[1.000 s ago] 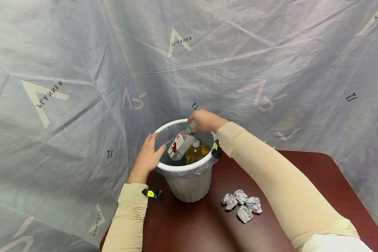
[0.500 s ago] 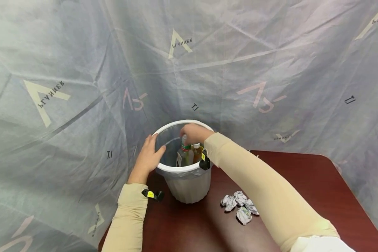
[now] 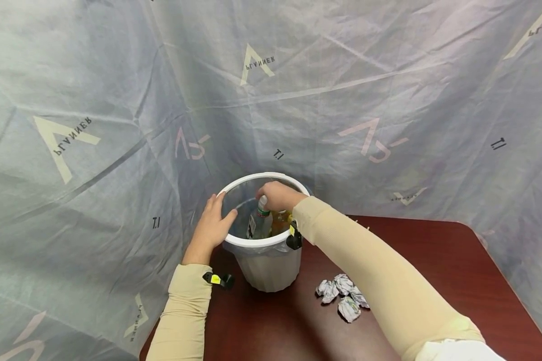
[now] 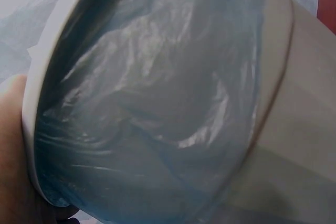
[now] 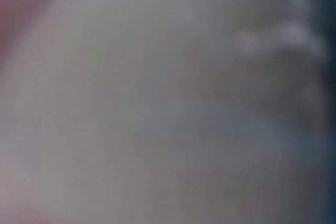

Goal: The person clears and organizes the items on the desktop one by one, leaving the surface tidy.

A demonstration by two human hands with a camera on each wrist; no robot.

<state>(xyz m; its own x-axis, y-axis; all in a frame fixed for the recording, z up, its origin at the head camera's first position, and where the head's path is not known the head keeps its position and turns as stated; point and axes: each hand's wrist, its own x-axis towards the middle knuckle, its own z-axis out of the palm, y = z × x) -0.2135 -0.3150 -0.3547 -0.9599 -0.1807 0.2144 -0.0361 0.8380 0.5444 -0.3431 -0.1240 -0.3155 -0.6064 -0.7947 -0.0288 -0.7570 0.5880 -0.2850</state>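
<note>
The white trash bin [image 3: 271, 271] stands on the table, lined with a thin bluish bag [image 4: 173, 87]. My left hand [image 3: 210, 225] grips the left side of its rim, thumb over the inner edge. In the left wrist view, part of that hand [image 4: 10, 156] shows beside the rim. My right hand [image 3: 277, 195] reaches inside the bin, its curled fingers at the cap of a clear plastic bottle [image 3: 259, 225] with a green neck band. The bottle leans, its lower end hidden by the front rim. Behind it shows an amber bottle [image 3: 279, 223]. The right wrist view is blurred.
Several crumpled paper balls [image 3: 339, 293] lie on the dark red table [image 3: 424, 260], right of the bin and partly behind the right sleeve [image 3: 379, 265]. A grey printed sheet [image 3: 271, 100] hangs close behind the bin and along the left.
My right hand has lowered the clear bottle into the bin, shifting left and down; the bottle went upright, then leaned again. The left hand has stayed at the rim.
</note>
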